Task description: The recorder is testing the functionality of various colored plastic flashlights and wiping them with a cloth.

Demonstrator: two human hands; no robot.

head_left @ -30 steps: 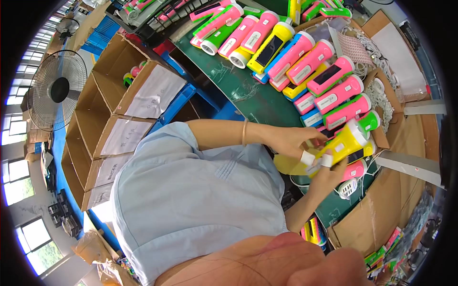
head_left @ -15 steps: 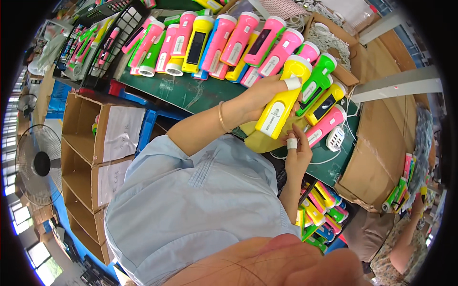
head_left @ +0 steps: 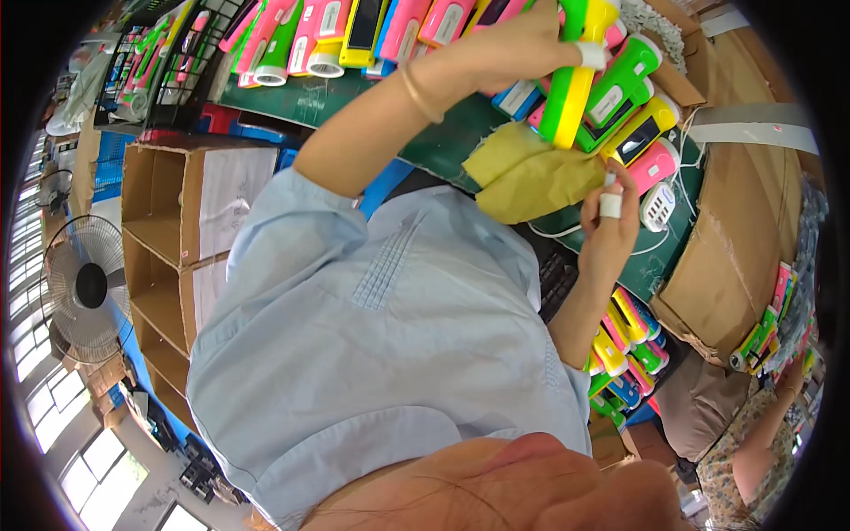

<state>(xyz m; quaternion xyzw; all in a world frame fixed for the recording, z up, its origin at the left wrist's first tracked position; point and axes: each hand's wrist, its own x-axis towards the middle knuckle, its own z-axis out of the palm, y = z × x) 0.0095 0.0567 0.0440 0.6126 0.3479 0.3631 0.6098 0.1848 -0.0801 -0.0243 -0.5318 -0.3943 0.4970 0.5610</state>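
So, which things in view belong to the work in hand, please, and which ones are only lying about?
In the work:
- green-yellow torch, held by the left hand
- yellow cloth, at the right hand
- probably the other torches

Lying about:
- white socket block
- cardboard sheet

Bright windows [head_left: 106, 469], pale wall [head_left: 162, 482]

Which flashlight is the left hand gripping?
The green-and-yellow flashlight, its lower end by the yellow cloth; only it is in the left hand, unlike the green flashlight beside it.
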